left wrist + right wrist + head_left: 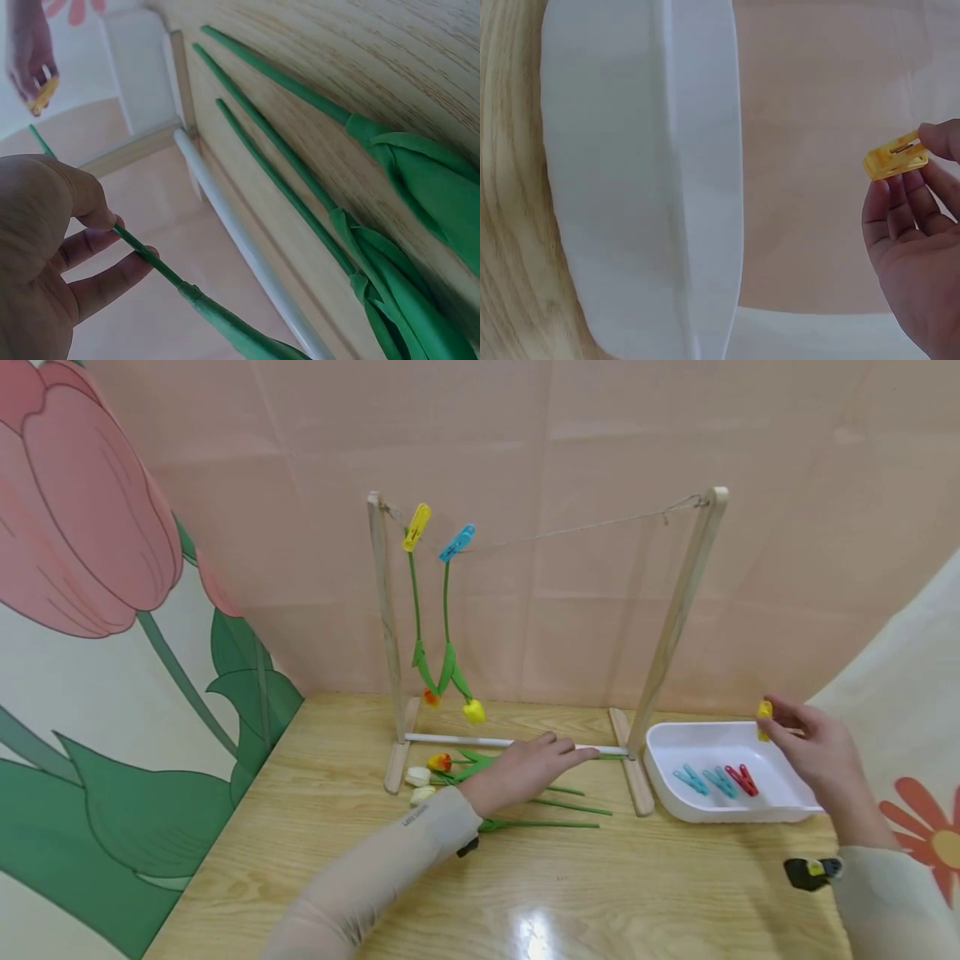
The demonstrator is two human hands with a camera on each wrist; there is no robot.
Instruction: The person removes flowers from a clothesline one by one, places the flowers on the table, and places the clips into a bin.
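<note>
My left hand (522, 766) is over the flowers in front of the rack and pinches the green stem of an artificial tulip (163, 268) between thumb and fingers. Below it on the table lie several more tulips (573, 811), stems pointing right. My right hand (819, 752) is above the right end of the white tray (720, 814) and pinches a yellow clothespin (896, 156) between thumb and fingertips. Inside the tray are two blue clothespins (690, 779) and a red clothespin (742, 780).
A string (585, 529) spans the wooden rack's posts (678, 618). At its left, a yellow clothespin (417, 527) and a blue clothespin (457, 542) each hold a tulip, blooms down. A white rod (461, 740) joins the posts low down.
</note>
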